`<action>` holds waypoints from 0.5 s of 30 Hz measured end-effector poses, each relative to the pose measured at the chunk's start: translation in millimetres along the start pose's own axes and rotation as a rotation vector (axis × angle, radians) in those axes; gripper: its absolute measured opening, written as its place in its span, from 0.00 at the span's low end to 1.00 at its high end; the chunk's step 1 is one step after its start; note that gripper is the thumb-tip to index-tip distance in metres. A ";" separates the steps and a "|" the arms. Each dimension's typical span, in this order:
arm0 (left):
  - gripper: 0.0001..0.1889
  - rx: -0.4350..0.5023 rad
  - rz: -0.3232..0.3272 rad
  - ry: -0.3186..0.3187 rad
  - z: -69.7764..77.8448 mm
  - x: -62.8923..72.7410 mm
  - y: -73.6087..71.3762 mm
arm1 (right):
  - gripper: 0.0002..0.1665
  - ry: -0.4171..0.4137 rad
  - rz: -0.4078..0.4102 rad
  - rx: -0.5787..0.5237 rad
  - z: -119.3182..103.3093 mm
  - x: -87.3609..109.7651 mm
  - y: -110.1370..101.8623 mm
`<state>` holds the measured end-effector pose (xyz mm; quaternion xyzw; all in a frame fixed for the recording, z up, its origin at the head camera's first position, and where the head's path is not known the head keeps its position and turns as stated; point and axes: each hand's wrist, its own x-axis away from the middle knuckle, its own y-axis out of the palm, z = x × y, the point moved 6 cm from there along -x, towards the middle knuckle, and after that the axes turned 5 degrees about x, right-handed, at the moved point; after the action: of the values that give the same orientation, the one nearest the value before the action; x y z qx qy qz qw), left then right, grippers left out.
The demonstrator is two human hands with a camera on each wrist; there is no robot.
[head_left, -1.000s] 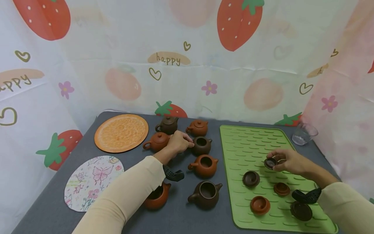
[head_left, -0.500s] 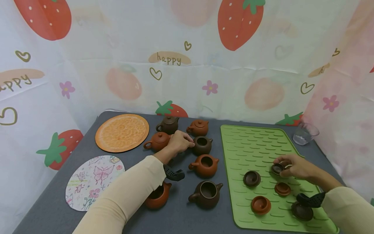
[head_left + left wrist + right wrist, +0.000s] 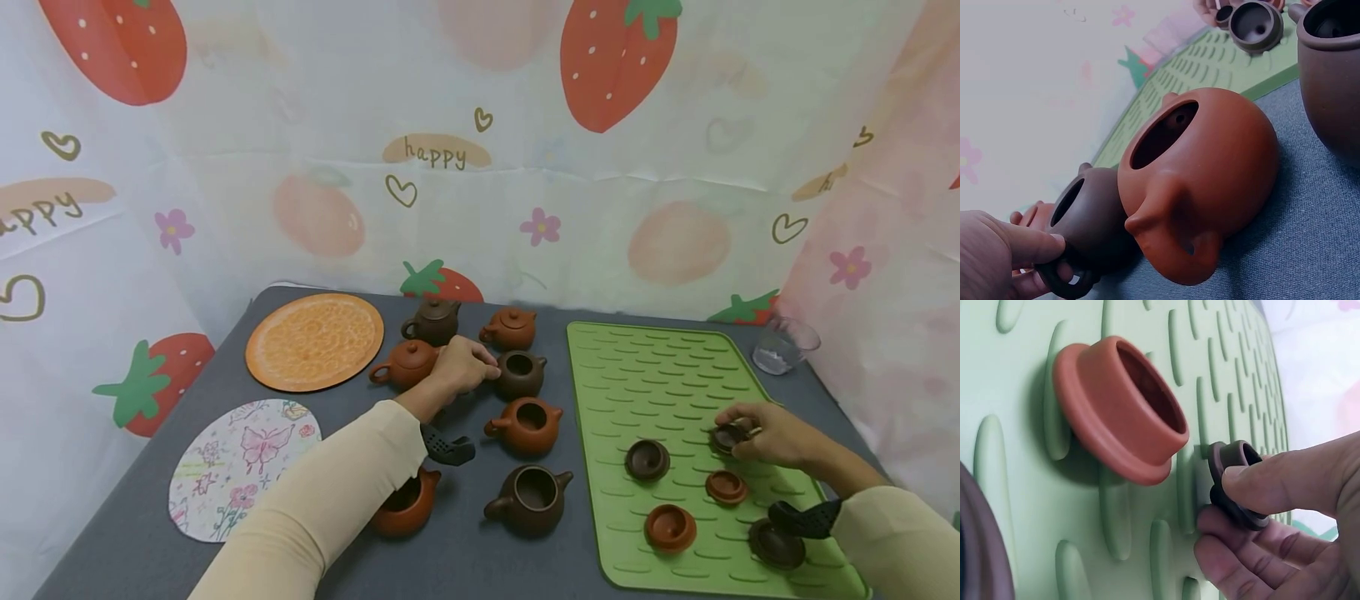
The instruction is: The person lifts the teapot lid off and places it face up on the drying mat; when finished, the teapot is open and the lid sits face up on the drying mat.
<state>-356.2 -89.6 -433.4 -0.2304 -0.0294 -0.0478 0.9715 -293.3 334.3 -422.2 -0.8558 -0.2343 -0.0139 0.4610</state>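
My left hand [image 3: 463, 367] pinches the handle of a small dark brown teapot [image 3: 522, 381] that stands lidless on the dark cloth. In the left wrist view, thumb and finger meet at that dark teapot's handle [image 3: 1067, 282]. My right hand [image 3: 783, 440] holds a small dark brown teapot lid [image 3: 726, 438], low over the green mat [image 3: 637, 367]. The right wrist view shows the thumb and fingers around this dark lid [image 3: 1235, 457], its hollow side visible. Close by on the mat lies an orange-brown lid [image 3: 1116, 409], hollow side up.
More lids lie on the mat: a dark one [image 3: 647, 460], an orange one [image 3: 671, 529] and a large dark one [image 3: 777, 543]. Lidless teapots stand nearer, including an orange teapot [image 3: 525, 427]. Lidded teapots stand behind. A clear cup [image 3: 783, 346] is at the right edge.
My right hand has moved right and a little nearer with the dark lid, lowering it toward the mat. My left hand has stayed at the teapot's handle.
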 end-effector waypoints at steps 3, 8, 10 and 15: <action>0.02 -0.002 0.002 0.002 0.2 0.1 0.2 | 0.25 0.003 0.010 0.021 2.6 0.0 0.7; 0.02 -0.004 0.006 0.005 0.9 0.7 0.0 | 0.25 0.003 0.020 0.033 5.3 -0.4 2.4; 0.02 -0.002 0.008 0.005 0.9 0.9 -0.2 | 0.25 -0.001 0.020 0.029 4.9 -0.3 2.8; 0.02 0.006 0.009 0.002 0.6 0.9 -0.5 | 0.26 -0.015 0.020 0.030 1.2 0.7 2.5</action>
<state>-355.4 -89.9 -432.6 -0.2277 -0.0275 -0.0435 0.9724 -291.9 334.4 -424.7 -0.8511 -0.2295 0.0004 0.4722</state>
